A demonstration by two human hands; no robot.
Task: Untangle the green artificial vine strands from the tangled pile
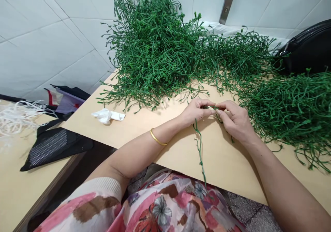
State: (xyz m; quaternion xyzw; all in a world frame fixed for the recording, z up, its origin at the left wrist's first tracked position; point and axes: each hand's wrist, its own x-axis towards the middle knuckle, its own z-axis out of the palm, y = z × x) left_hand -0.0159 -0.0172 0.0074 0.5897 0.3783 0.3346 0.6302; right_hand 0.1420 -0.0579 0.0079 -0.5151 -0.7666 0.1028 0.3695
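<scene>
Head view: white tiled wall [279, 7] at the back, with the pale table [232, 170] spread out in front of it. On top, a big tangled heap [160, 49] of green stems, piled highest toward the wall, and a lower pile [292, 107] of the same at the right. Just below the table edge, a floral garment [168, 208]; behind the lower pile, a black bag [307, 49].

Next down in size, both hands, close together above the table and in front of the heap: left hand [192, 113] pinching a green strand [201, 163] between thumb and fingers, right hand [236, 119] closed on it likewise, fingertips almost meeting. Well to the left, a crumpled white tissue [104, 116].

Thinnest of all, the strand itself: gripped between the two hands, with a knotted length hanging from the left one past the table edge, in front of the garment. Impossible to tell whether one stem or several joined.

Possible trouble, as a judgement: a lost pinch, from stems so thin; a loosened knot, from uneven pulling; a snag, from the hanging length brushing the garment; stray stems dragged along, from a sweep of the right forearm [276, 176] against the lower pile.
</scene>
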